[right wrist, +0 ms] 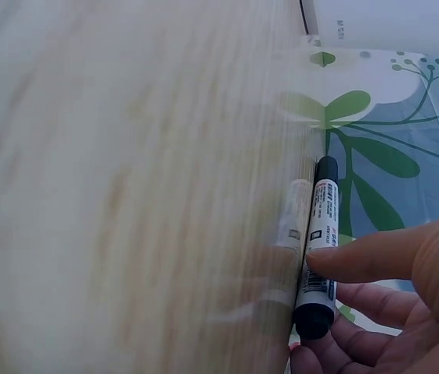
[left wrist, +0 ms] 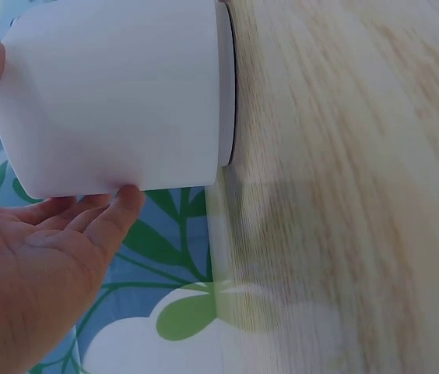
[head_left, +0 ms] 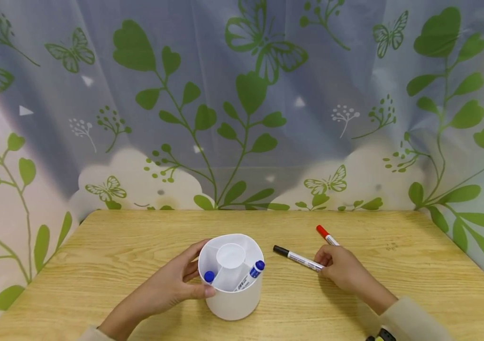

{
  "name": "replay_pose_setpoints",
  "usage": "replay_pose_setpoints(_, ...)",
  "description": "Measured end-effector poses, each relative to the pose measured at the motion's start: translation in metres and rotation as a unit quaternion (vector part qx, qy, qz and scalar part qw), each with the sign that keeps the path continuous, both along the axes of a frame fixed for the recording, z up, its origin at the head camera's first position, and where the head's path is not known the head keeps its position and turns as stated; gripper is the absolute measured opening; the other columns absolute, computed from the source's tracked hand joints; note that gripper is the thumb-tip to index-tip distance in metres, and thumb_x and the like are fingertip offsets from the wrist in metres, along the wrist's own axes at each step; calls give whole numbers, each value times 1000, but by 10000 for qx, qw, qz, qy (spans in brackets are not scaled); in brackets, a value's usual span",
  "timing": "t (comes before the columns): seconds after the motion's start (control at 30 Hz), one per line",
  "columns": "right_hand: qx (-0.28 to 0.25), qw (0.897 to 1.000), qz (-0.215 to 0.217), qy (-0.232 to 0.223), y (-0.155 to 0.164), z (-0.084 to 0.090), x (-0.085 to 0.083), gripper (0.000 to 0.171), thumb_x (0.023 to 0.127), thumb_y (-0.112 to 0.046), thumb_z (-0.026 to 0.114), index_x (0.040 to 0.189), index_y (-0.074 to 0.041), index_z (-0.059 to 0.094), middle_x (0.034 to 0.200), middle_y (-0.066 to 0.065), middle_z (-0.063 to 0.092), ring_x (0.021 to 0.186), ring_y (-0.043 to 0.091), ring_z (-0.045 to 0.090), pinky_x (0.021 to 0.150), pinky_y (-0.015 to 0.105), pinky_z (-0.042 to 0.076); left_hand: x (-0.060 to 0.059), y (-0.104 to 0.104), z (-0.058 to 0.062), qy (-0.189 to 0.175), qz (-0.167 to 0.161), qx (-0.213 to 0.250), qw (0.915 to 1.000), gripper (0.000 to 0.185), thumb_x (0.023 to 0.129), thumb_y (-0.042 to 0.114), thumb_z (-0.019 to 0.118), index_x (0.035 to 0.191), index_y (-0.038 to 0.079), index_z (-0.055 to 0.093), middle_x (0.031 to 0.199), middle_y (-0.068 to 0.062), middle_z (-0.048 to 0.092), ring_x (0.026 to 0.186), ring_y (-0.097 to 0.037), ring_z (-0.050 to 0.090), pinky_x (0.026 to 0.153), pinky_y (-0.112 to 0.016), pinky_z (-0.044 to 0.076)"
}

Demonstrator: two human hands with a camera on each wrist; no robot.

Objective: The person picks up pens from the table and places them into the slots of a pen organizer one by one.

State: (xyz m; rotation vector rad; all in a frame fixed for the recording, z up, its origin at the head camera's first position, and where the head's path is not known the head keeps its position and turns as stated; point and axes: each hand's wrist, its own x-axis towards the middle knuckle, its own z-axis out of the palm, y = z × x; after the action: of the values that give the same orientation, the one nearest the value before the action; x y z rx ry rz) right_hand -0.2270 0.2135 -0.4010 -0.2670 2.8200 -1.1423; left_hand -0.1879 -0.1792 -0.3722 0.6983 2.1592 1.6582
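A white round pen holder [head_left: 233,298] with inner compartments stands on the wooden table [head_left: 131,237]. Two blue-capped markers [head_left: 252,274] stick out of it. My left hand [head_left: 194,275] grips its left wall, thumb on the front and fingers behind; the left wrist view shows the holder [left wrist: 118,93] with my hand [left wrist: 56,234] curled round it. A black marker [head_left: 297,258] lies to the right, and my right hand [head_left: 330,263] pinches its near end. In the right wrist view the black marker [right wrist: 319,249] sits between thumb and fingers [right wrist: 375,269]. A red-capped marker [head_left: 326,235] lies just behind that hand.
A curtain [head_left: 242,104] printed with green leaves and butterflies hangs close behind and around the table. Bare wood stretches left of the holder and along the far edge. The holder's base [right wrist: 383,23] shows at the top of the right wrist view.
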Motion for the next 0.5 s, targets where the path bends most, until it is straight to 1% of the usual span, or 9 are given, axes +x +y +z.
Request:
replay_pose_setpoints(0.13,-11,10000,22,32,-1,-1,1,17,81,12,73,90,-2,67,80,4,62,75,17,53,64,26,43,0,0,0,66,-34,-1,10000,93,94,21,81,165,7,23,164,-20,39,153,-46,37,118,-51,44)
replay_pose_setpoints(0.27,-136,9999,3,-24,-2,-1,1,16,82,11,71,92,0,67,82,5,62,76,18,53,64,26,44,0,0,0,84,-43,13,10000,93,93,20,82,165,7,23,164,-19,39,153,-45,37,119,-53,42)
replay_pose_setpoints(0.33,-199,9998,-47,-49,-2,0,1,15,83,10,70,94,0,68,85,6,63,79,18,54,66,27,45,1,0,-1,83,-23,14,10000,94,93,20,82,165,7,23,164,-18,40,153,-44,37,120,-56,39)
replay_pose_setpoints(0.4,-288,9995,-115,-91,-3,2,1,14,86,9,70,97,1,69,89,7,65,81,18,56,68,28,47,1,1,-1,157,-23,10,9999,95,92,20,83,165,7,23,164,-18,41,153,-44,37,121,-60,35)
replay_pose_setpoints(0.5,-379,9991,-194,-82,-4,5,3,12,90,5,70,100,-1,70,96,8,68,85,18,58,70,29,48,3,2,0,303,-11,4,9995,97,91,20,84,165,6,22,163,-19,42,153,-45,38,123,-62,31)
